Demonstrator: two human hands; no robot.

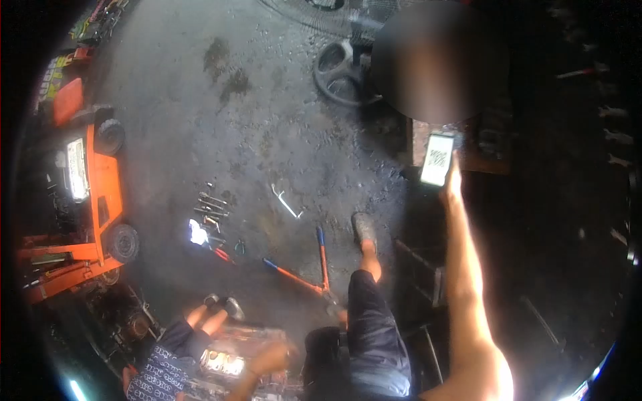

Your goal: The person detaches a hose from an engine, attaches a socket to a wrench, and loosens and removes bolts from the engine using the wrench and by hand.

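My right arm stretches forward, and my right hand point(453, 179) grips a phone point(438, 159) by its edge. A black-and-white QR code shows on the bright screen, which faces up. My left hand point(271, 358) is low in the view, over or beside a metal engine block point(235, 334). It is blurred, and its fingers cannot be made out. Near my foot lie bolt cutters point(301, 279) with orange and blue handles, apart from both hands.
Wrenches point(212, 206), red-handled pliers point(222, 254) and a silver wrench point(286, 202) lie on the dark floor. An orange wheeled machine point(110, 194) stands left. A person in a patterned shirt point(157, 375) is beside the engine. A steering wheel point(328, 85) is ahead, near a blurred-out area.
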